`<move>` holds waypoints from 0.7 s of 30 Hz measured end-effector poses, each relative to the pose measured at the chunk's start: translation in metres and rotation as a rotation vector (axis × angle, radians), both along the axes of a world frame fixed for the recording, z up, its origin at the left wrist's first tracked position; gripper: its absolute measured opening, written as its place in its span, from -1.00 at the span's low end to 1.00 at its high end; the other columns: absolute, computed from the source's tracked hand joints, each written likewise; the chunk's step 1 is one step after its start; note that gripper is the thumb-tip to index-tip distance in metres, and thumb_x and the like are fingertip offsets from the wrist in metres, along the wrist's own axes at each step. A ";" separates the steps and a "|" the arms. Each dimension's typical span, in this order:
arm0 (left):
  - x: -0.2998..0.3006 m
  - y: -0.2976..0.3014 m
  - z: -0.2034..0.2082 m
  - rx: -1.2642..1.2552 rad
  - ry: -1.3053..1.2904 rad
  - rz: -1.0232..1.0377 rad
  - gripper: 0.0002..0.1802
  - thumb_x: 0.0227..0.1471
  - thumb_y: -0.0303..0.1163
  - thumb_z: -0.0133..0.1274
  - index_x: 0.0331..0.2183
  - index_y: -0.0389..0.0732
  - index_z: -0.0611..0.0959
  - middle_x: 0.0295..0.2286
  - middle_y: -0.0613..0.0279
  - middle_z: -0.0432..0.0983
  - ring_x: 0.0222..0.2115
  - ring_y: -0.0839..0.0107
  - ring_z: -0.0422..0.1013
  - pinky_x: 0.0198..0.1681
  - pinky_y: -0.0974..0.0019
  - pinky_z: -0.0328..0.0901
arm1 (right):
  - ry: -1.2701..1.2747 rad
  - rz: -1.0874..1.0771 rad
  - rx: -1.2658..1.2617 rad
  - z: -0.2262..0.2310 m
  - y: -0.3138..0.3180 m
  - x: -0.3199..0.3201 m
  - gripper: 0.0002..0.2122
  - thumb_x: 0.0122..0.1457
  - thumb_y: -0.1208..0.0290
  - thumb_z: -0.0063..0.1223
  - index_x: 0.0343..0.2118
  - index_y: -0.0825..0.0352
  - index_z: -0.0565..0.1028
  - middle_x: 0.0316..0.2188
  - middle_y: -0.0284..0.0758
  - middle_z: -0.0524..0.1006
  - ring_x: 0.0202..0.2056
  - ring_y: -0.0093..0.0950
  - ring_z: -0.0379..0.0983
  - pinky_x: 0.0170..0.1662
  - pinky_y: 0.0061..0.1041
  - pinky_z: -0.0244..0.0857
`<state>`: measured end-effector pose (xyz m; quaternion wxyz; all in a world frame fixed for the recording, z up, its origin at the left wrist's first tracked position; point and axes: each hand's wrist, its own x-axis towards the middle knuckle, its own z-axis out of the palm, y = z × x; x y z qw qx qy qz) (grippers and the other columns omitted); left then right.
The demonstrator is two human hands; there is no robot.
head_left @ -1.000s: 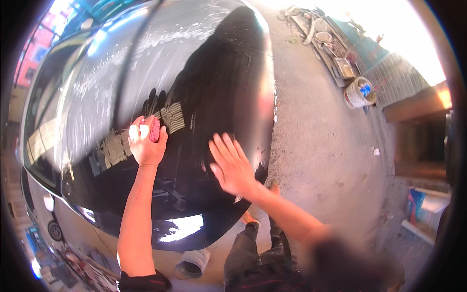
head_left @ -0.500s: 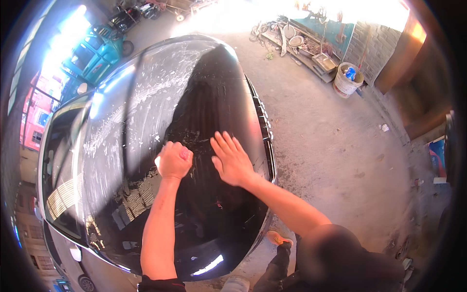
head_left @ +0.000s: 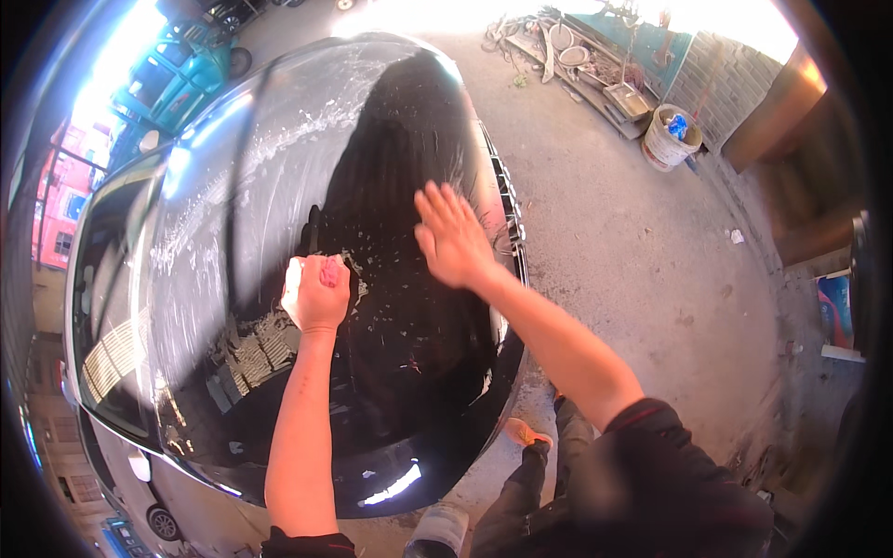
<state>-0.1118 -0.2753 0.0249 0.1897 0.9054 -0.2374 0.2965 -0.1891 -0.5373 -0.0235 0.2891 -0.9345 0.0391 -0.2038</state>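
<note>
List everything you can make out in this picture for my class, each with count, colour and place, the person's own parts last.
dark car: 1, black with whitish streaks, centre
pink cloth or sponge: 1, pink, in the left hand
white bucket: 1, whitish, upper right, blue item inside
pale container: 1, whitish, bottom edge
scrap pile: 1, brown and grey, upper right
teal vehicle: 1, teal, upper left
brick wall: 1, grey, upper right
wheel: 1, dark, lower left
floor: 1, grey-brown, right
orange shoe: 1, orange, below the car's front
left hand: 1, over the hood, gripping
right hand: 1, over the hood's front, fingers extended
</note>
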 end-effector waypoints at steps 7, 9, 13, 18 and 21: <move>0.000 0.025 0.002 0.036 -0.005 0.082 -0.73 0.12 -0.10 0.42 -0.42 0.04 0.66 -0.40 0.34 0.55 -0.40 0.18 0.55 -0.40 0.07 0.44 | 0.142 0.402 0.044 -0.014 0.101 -0.215 -0.34 0.47 0.18 0.03 0.56 0.31 0.30 0.60 0.01 0.22 0.64 0.05 0.01 0.66 0.10 -0.14; 0.002 0.019 -0.001 0.015 -0.054 0.037 -0.74 0.12 -0.10 0.42 -0.42 0.05 0.66 -0.40 0.33 0.55 -0.40 0.18 0.55 -0.41 0.07 0.43 | 0.225 0.509 0.035 -0.015 0.100 -0.235 -0.36 0.44 0.20 0.05 0.54 0.32 0.33 0.60 0.04 0.22 0.63 0.08 0.02 0.65 0.12 -0.11; 0.003 0.022 0.004 0.035 -0.037 0.044 -0.75 0.13 -0.11 0.41 -0.41 0.05 0.66 -0.40 0.36 0.55 -0.40 0.20 0.55 -0.41 0.08 0.44 | 0.025 0.306 -0.016 0.008 0.043 -0.064 -0.41 0.53 0.23 -0.08 0.54 0.37 0.32 0.62 0.00 0.18 0.65 0.03 0.00 0.68 0.03 -0.19; 0.000 0.011 0.000 0.028 0.026 0.049 -0.76 0.17 -0.11 0.41 -0.35 0.01 0.71 -0.35 0.32 0.60 -0.37 0.17 0.58 -0.35 0.08 0.46 | -0.048 0.126 -0.025 -0.002 0.018 -0.011 -0.42 0.56 0.23 -0.13 0.53 0.41 0.31 0.61 0.00 0.22 0.61 0.03 0.08 0.65 0.03 -0.10; 0.001 0.035 0.009 0.057 0.007 0.083 -0.76 0.17 -0.11 0.40 -0.35 0.01 0.71 -0.34 0.32 0.61 -0.37 0.16 0.59 -0.35 0.07 0.47 | 0.228 0.540 -0.130 0.031 0.087 -0.144 -0.38 0.46 0.18 0.01 0.49 0.40 0.35 0.58 0.01 0.23 0.59 0.03 0.10 0.63 0.08 -0.04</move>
